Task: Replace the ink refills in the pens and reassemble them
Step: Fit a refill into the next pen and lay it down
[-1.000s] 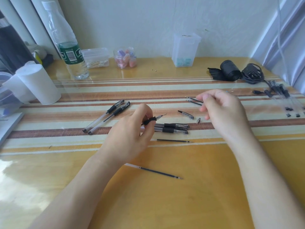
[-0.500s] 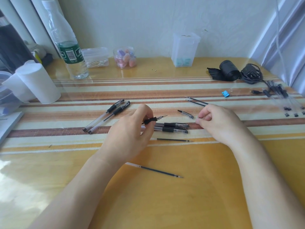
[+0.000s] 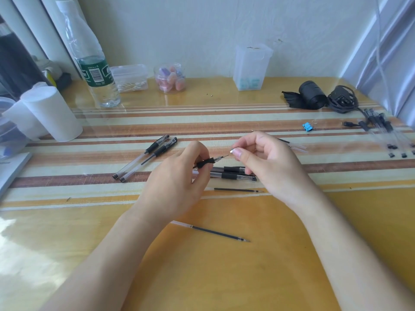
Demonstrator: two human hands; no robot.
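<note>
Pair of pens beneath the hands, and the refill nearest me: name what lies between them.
Head view: another loose refill lies between the pens and the near refill.

text: none readable | water bottle (image 3: 95, 74) — green label, barcode and print too small to read

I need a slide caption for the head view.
Left hand holds a pen; right hand pinches a small metal tip nearby.
</note>
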